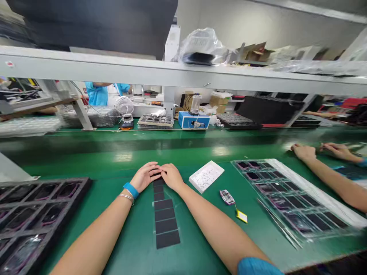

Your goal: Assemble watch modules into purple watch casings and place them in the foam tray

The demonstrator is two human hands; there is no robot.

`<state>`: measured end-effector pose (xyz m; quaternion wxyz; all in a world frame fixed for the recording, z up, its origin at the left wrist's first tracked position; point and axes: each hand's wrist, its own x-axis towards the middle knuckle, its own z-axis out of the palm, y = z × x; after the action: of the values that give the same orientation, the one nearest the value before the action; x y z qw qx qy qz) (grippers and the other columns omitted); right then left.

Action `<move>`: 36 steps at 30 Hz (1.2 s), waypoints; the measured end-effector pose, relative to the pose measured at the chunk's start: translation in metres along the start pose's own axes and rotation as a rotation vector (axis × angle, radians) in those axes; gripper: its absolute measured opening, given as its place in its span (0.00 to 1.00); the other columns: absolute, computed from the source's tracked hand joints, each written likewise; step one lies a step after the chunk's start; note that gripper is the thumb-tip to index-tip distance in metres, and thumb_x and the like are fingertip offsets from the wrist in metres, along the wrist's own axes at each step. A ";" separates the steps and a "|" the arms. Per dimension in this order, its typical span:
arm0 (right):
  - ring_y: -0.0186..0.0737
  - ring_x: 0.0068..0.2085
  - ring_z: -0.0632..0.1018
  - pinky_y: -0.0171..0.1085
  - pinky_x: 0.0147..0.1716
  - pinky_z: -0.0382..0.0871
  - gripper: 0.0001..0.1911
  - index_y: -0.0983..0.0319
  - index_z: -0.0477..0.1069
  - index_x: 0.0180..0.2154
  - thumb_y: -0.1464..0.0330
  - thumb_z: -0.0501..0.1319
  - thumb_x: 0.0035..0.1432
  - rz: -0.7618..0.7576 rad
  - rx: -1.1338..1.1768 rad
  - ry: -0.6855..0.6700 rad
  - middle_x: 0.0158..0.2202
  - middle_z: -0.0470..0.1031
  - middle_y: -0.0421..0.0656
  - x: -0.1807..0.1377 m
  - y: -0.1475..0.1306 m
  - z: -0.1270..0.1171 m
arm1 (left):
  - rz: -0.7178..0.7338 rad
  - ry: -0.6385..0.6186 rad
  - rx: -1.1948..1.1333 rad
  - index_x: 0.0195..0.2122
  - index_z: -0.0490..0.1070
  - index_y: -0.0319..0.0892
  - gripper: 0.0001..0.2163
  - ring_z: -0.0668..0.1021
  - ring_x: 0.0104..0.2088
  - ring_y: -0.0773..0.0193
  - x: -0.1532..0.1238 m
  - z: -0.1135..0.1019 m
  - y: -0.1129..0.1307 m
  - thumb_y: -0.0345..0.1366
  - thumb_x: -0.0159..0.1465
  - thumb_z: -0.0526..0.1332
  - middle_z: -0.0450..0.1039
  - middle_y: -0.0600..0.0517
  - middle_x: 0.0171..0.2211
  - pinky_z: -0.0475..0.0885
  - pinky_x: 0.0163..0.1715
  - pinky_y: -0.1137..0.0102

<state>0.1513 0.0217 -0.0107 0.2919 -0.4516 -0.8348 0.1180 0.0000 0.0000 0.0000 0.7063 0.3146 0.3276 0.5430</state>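
My left hand point(145, 176) and my right hand point(171, 176) meet fingertip to fingertip at the far end of a strip of dark rectangular pads point(164, 217) lying on the green table point(129, 244). The fingers of both hands are curled and pressed down on the strip's top end, which they partly hide. My left wrist wears a blue band and a thin bracelet. A small white pad of sheets point(206, 176) lies just right of my right hand. Nearer me on the right lies a small purple-edged part point(227, 197) with a yellow tag point(242, 216).
A black tray of dark parts point(31, 217) sits at my left. A clear tray with several dark parts point(289, 196) lies at the right, tweezers point(279, 224) beside it. Another person's hands point(315, 151) rest at the far right. A blue box point(192, 120) and fan point(124, 107) stand beyond the conveyor.
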 end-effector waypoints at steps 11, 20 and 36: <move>0.37 0.40 0.74 0.35 0.44 0.63 0.16 0.58 0.76 0.44 0.76 0.53 0.59 -0.004 -0.021 0.003 0.40 0.79 0.41 -0.003 0.001 -0.001 | 0.005 -0.012 0.002 0.37 0.72 0.39 0.08 0.79 0.35 0.62 0.001 -0.003 -0.001 0.26 0.57 0.60 0.76 0.50 0.32 0.74 0.40 0.64; 0.38 0.39 0.73 0.35 0.41 0.64 0.17 0.56 0.76 0.44 0.74 0.52 0.60 0.008 -0.056 0.017 0.39 0.79 0.39 -0.004 0.000 -0.001 | 0.007 -0.013 0.010 0.38 0.72 0.40 0.08 0.78 0.35 0.62 0.002 -0.004 -0.002 0.27 0.56 0.60 0.76 0.50 0.32 0.74 0.39 0.64; 0.38 0.42 0.74 0.35 0.46 0.64 0.18 0.58 0.76 0.45 0.76 0.53 0.58 0.026 -0.052 0.045 0.42 0.78 0.40 -0.002 0.001 0.000 | 0.009 0.013 -0.006 0.37 0.73 0.42 0.08 0.78 0.38 0.59 0.002 -0.003 -0.002 0.28 0.55 0.61 0.74 0.50 0.37 0.72 0.45 0.60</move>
<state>0.1532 0.0206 -0.0119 0.2971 -0.4723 -0.8250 0.0900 -0.0010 0.0013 -0.0037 0.7027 0.3106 0.3292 0.5490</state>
